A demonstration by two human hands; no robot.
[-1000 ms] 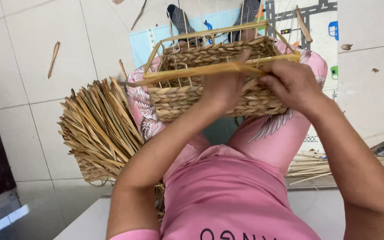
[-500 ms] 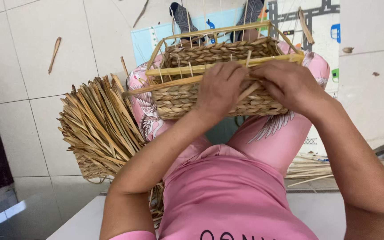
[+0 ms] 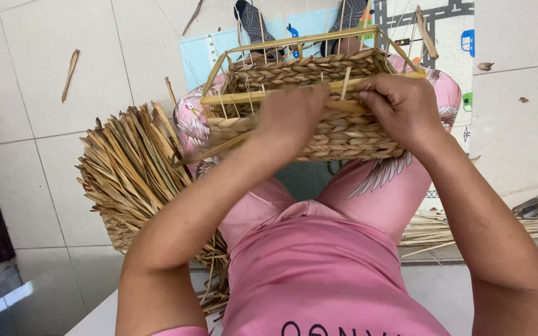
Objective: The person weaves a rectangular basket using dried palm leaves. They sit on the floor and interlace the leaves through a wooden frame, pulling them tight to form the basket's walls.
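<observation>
Half-woven rectangular basket (image 3: 319, 118) rests on the person's lap, wooden frame (image 3: 306, 40) on top. Left hand (image 3: 294, 115) curls closed over the near wall, pinching a flat straw strand (image 3: 219, 148); right hand (image 3: 403, 109) closes on the near frame bar (grip partly hidden). Weaving a row, judging by this; next move needs threading between the upright stakes. Straw bundle (image 3: 135, 174) crowds the left; tiled floor (image 3: 518, 124) opens rightward.

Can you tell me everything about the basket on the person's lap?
The basket is a half-made rectangular box of tan braided straw, woven around a pale wooden frame with thin upright sticks poking above the weave. It rests on the knees, open side up. The left hand grips its near wall, and the right hand pinches the rim beside an upright stick.
</observation>
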